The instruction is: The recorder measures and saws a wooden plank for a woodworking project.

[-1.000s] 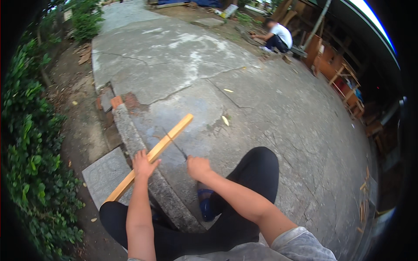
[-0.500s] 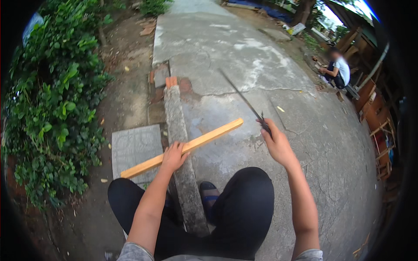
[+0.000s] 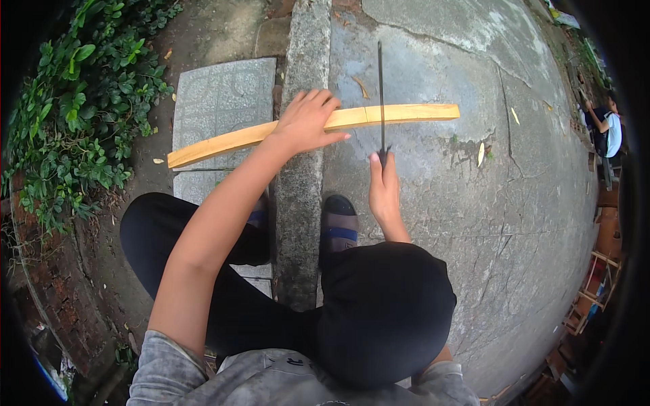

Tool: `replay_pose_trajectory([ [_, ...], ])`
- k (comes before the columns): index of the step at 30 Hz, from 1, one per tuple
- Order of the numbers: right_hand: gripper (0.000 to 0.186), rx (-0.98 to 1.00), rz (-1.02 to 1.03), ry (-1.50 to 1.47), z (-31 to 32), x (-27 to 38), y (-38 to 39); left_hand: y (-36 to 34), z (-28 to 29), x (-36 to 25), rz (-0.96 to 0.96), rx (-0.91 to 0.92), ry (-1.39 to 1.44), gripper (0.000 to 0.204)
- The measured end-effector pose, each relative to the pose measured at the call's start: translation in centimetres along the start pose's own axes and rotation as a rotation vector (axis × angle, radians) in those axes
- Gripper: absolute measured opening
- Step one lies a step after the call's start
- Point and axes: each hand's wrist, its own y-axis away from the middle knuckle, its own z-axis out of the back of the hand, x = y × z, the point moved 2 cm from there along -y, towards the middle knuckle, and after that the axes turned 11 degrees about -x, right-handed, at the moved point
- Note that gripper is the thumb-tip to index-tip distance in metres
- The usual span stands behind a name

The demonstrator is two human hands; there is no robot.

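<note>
Left hand [image 3: 306, 123] pressing wooden strip [image 3: 399, 114] (on curb), right hand [image 3: 384, 193] gripping blade [image 3: 380, 88]

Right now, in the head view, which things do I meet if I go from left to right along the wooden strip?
Green plants → grey paving slab → left hand on the wooden strip, over the concrete curb → thin saw blade held by the right hand → cracked concrete ground.
</note>
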Motion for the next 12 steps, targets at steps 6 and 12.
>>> replay_pose_trajectory([
  [6,0.053,0.028,-0.056,-0.047,-2.3,-2.3,-2.3,-0.6,-0.9,-0.2,-0.058,0.000,-0.026,0.053],
  [12,0.061,-0.005,-0.028,-0.050,-3.9,-3.3,-1.5,-1.1,-0.6,-0.2,0.040,0.178,0.011,0.052],
])
